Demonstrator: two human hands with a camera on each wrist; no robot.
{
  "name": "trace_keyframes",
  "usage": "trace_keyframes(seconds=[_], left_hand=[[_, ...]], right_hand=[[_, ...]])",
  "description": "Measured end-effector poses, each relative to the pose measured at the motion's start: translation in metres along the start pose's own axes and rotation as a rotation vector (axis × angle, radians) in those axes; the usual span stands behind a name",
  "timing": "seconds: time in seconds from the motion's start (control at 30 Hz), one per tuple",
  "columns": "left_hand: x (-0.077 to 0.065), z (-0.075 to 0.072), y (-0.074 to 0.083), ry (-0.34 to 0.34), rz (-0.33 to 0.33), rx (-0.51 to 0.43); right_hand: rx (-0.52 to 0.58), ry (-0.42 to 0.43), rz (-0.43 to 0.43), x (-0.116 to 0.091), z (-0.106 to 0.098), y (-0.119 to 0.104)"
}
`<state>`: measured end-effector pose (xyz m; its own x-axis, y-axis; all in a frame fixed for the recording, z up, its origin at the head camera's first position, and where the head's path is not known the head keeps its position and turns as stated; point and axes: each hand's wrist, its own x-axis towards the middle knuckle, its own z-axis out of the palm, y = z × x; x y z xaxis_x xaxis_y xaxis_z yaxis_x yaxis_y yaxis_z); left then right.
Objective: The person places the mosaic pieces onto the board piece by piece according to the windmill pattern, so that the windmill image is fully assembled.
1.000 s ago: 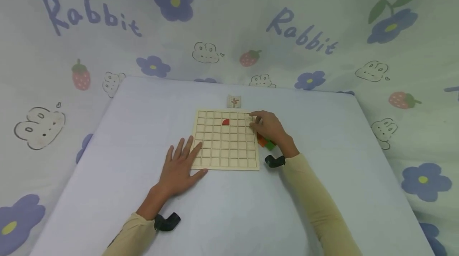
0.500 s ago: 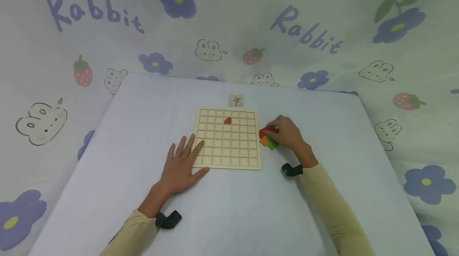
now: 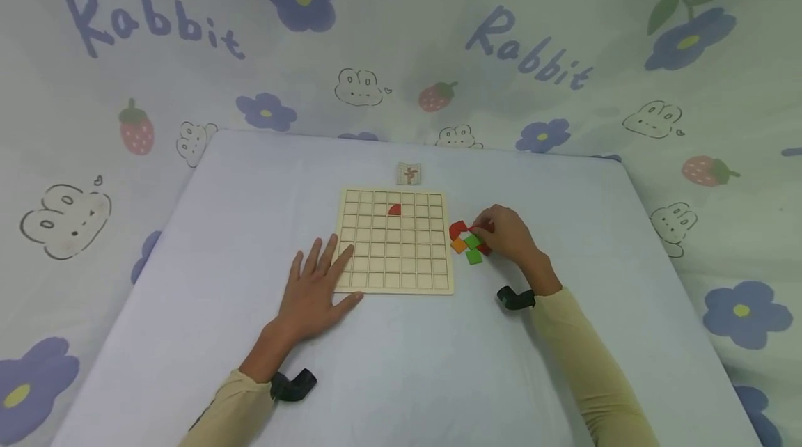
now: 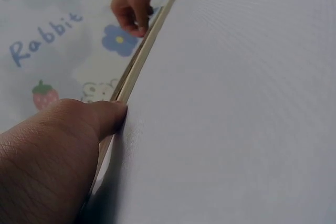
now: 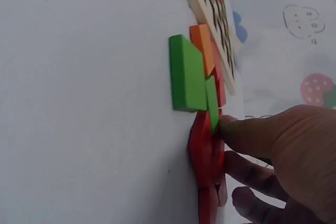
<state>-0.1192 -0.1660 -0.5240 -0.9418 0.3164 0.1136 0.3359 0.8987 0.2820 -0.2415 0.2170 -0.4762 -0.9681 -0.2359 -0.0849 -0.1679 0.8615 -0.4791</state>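
Observation:
My left hand [image 3: 311,302] lies with fingers spread at the near left corner of a wooden grid board [image 3: 395,262]. In the left wrist view its thumb [image 4: 111,115] rests along the board's edge. One red quarter-round tile [image 3: 395,210] sits in a square of the grid's second row. To the board's right, my right hand [image 3: 512,237] pinches a small red tile [image 3: 473,228] among the loose pieces. Around its fingertips lie green tiles [image 5: 188,74], an orange tile [image 5: 201,48] and other red tiles [image 5: 200,142], some partly hidden behind the thumb.
Beyond the board's far edge stands a small pattern card [image 3: 409,174] with a red pinwheel-like figure. The white table [image 3: 401,363] ends at a fabric backdrop [image 3: 401,36] printed with flowers and rabbits.
My right hand has moved from the board's right edge to the loose tiles, and its fingers now pinch a red one. My left hand stays in place.

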Motion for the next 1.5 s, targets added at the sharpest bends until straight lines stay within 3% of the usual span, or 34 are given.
trace_keyframes(seconds=[0.3, 0.7, 0.93, 1.3, 1.5], left_hand=[[-0.002, -0.003, -0.001, 0.014, -0.013, -0.005], [-0.005, -0.007, 0.001, 0.021, -0.008, -0.009], [-0.004, -0.004, 0.001, 0.013, -0.005, -0.015], [-0.006, -0.001, -0.001, 0.035, -0.009, -0.003], [-0.005, -0.002, 0.000, 0.039, -0.006, -0.014]], right_hand=[[0.100, -0.059, 0.041, 0.002, -0.002, -0.004], [0.060, -0.138, 0.013, -0.009, -0.004, -0.007], [0.097, -0.250, 0.048, -0.011, -0.009, -0.015], [0.091, -0.208, 0.027, -0.028, 0.001, -0.021], [0.025, -0.154, 0.022, -0.038, 0.002, -0.024]])
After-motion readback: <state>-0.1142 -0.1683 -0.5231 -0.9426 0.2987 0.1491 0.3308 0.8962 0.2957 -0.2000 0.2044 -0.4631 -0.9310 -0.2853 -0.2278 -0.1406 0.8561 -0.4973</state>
